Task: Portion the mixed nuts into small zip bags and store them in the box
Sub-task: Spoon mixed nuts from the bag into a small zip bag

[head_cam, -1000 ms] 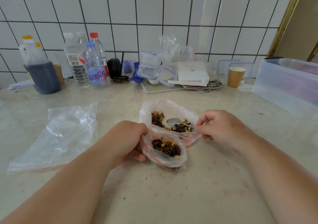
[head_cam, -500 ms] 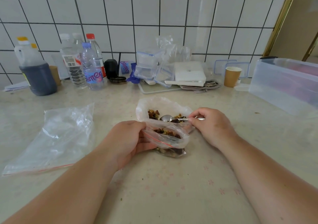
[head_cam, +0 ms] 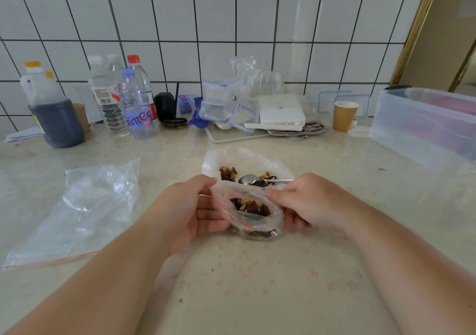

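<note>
Both hands pinch the mouth of a small zip bag (head_cam: 253, 212) between them: the left hand (head_cam: 189, 209) grips its left edge with thumb and curled fingers, and the right hand (head_cam: 306, 200) holds the right edge, fingers curled round the plastic. Mixed nuts (head_cam: 249, 206) show through the bag's open top, and its bottom rests on the counter (head_cam: 257, 296). Just beyond the fingertips lies the larger open bag (head_cam: 244, 162) of nuts with a spoon (head_cam: 253, 179) lying in it, untouched. Well left of the left hand lies a flat empty zip bag (head_cam: 77, 213). Far to the right of the right hand stands the clear storage box (head_cam: 422, 126).
</note>
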The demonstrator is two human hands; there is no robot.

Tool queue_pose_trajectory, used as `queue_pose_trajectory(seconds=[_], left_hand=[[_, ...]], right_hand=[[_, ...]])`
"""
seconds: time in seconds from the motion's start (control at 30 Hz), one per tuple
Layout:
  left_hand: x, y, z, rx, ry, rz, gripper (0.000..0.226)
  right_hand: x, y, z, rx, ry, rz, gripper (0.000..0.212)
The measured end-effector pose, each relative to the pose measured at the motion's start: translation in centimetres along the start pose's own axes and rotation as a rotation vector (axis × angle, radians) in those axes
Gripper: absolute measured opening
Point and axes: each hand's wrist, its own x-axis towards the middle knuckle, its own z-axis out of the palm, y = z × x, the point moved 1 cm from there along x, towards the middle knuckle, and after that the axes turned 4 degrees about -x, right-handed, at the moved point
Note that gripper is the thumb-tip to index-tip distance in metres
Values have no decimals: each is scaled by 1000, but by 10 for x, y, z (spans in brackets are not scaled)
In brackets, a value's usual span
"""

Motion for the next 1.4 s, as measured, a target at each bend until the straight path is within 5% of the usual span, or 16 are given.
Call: queue_pose_trajectory(seconds=[0.2, 0.33, 0.53, 0.63, 0.8, 0.97, 1.1, 1.27, 1.4], left_hand=[[-1, 1, -2, -44, -94, -4, 21], [-6, 2, -1, 47, -108, 42, 10], [-12, 2, 4, 178, -77, 109, 17], [-12, 2, 6, 215, -75, 141, 17], [-13, 1, 6, 310, -34, 178, 7], [-11, -2, 4, 645, 172, 324, 8], [-12, 2, 3, 544, 172, 299, 14], [-15, 6, 6, 327, 70, 222, 31], [-17, 6, 8, 139, -49, 97, 26]], right_hand=[[-1, 0, 6, 327, -87, 86, 22], [1, -1, 6, 544, -93, 50, 25], [0, -2, 2, 879, -281, 32, 6], [3, 0, 2, 975, -249, 48, 23], [8, 1, 10, 900, -16, 94, 25], [8, 2, 15, 342, 242, 12, 31], [5, 0, 13, 227, 165, 63, 18], [3, -2, 9, 772, -100, 159, 24], [6, -4, 15, 955, -174, 228, 31]])
